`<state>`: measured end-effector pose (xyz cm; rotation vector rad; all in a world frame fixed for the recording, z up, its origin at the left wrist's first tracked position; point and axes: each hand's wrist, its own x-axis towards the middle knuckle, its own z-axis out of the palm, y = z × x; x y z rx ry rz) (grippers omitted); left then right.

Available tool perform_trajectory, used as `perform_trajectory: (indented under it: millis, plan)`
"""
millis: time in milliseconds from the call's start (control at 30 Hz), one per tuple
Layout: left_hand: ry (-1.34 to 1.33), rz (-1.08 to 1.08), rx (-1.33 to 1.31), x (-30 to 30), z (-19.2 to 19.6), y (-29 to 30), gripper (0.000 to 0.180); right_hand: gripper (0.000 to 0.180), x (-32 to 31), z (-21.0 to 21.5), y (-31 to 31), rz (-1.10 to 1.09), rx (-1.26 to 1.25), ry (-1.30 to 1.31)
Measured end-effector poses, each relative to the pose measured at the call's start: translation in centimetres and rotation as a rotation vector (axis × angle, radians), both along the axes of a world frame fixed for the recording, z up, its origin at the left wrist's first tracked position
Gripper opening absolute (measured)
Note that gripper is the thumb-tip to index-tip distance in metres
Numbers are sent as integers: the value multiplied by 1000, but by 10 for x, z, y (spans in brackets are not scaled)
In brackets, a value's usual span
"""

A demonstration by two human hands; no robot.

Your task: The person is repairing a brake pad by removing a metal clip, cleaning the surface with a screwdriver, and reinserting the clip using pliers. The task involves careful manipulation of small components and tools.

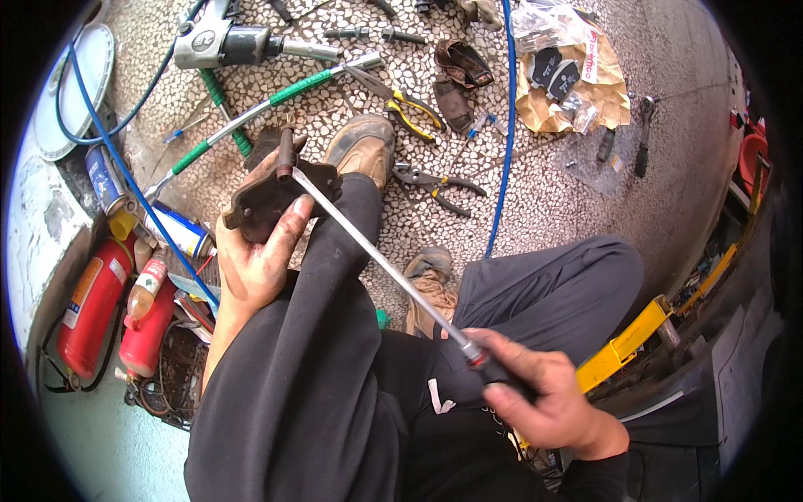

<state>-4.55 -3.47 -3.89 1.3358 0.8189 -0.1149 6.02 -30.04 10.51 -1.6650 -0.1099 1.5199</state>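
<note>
My left hand [255,263] is closed around a dark, grimy metal brake bracket [266,205], held above my left knee with the thumb across its near side. A rusty cylindrical pin [286,155] stands up from the bracket's upper edge. My right hand [544,393], at the lower right, grips the black handle of a long screwdriver [389,268]. Its bright shaft slants up and left to the bracket. The tip meets the bracket at the foot of the pin; whether it sits in a gap there I cannot tell.
On the speckled floor lie an impact wrench [222,46], a green-wrapped bar [276,99], yellow-handled pliers [410,113], slip-joint pliers [439,184], a ratchet [644,138] and brake pads [554,74] on brown paper. A blue hose [504,167] crosses the floor. Red extinguishers [92,305] stand left.
</note>
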Motion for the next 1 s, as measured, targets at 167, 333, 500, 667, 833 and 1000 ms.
perform_trajectory:
  millis: [167,333,500,667,833,1000]
  plan:
    - [86,218,-212,1,-3,3,49,52,38,15,0,12,-111,-29]
    - [40,250,-382,-4,-1,6,43,53,34,13,-11,0,-118,-86]
    - [-31,280,-458,4,2,5,48,55,37,10,-15,-79,-102,-63]
    - [-171,193,-382,-2,-23,29,78,57,24,9,-24,-388,-139,-21]
    - [-252,248,-453,4,-26,42,100,55,21,-2,-23,-263,-129,-98]
    - [-413,301,-955,-5,-37,43,91,54,23,-6,-14,-106,-61,-120]
